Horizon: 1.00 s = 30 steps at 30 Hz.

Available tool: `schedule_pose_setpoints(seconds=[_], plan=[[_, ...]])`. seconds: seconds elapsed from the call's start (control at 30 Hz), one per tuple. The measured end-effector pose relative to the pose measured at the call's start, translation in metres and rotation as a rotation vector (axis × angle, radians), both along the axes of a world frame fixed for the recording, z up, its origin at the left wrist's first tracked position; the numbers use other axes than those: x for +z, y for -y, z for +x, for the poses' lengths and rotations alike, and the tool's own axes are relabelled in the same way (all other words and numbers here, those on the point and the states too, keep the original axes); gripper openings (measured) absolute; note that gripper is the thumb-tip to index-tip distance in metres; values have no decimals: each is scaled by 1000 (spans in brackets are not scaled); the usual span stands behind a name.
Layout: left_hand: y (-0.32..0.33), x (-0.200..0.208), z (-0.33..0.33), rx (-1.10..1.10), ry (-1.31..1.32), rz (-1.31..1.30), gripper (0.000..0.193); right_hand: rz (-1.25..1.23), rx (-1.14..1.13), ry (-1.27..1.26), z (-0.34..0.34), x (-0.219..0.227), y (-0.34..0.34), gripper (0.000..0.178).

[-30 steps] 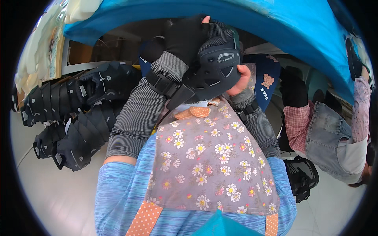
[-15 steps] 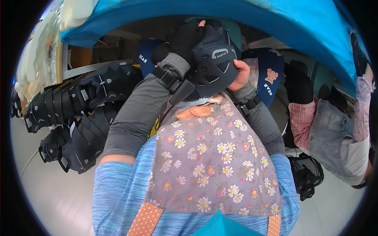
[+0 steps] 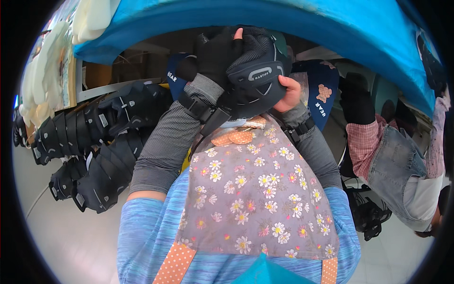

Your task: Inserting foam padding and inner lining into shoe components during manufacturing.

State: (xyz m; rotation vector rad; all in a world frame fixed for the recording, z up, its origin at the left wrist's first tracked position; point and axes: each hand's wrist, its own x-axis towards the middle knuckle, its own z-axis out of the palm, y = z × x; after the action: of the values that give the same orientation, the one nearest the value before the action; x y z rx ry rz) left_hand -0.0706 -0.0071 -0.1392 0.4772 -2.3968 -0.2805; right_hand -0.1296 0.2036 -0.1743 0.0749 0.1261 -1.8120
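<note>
Head view is showing, nearest, a grey flowered apron [image 3: 255,189] which is covering the person's front. Just beyond its upper edge, a black boot-like piece [image 3: 257,90] is sitting tilted between the two hands. The right hand [image 3: 289,94], bare, is gripping its right side, with the thumb on the outside. The left hand [image 3: 215,54], in a black glove, is touching its left side; its fingers are being hidden, so I cannot tell how closed they are. To the left, rows of similar black pieces [image 3: 113,111] are lying nested above the pale floor [image 3: 90,232]. On the right, a black object [image 3: 369,215] is resting on this floor, and a co-worker [image 3: 395,154] is staying beside it. Farther ahead, a bright blue covering [image 3: 265,16] is curving across the top, and whitish flat pieces [image 3: 47,75] are standing at its left end.
</note>
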Motion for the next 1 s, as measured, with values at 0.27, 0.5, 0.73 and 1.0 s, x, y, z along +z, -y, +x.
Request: schedule_pose_setpoints(seconds=[0.27, 0.5, 0.73, 1.0], plan=[[5, -31, -12, -7, 45, 183, 39, -84, 64, 25, -4, -25, -1, 57], [1, -18, -6, 48, 95, 234, 40, -85, 29, 50, 2, -10, 2, 57], [-13, 47, 0, -1, 96, 205, 37, -153, -31, 73, 6, -5, -2, 53], [-10, 17, -4, 38, 340, 334, 40, -42, -6, 160, 1, -23, 0, 54]])
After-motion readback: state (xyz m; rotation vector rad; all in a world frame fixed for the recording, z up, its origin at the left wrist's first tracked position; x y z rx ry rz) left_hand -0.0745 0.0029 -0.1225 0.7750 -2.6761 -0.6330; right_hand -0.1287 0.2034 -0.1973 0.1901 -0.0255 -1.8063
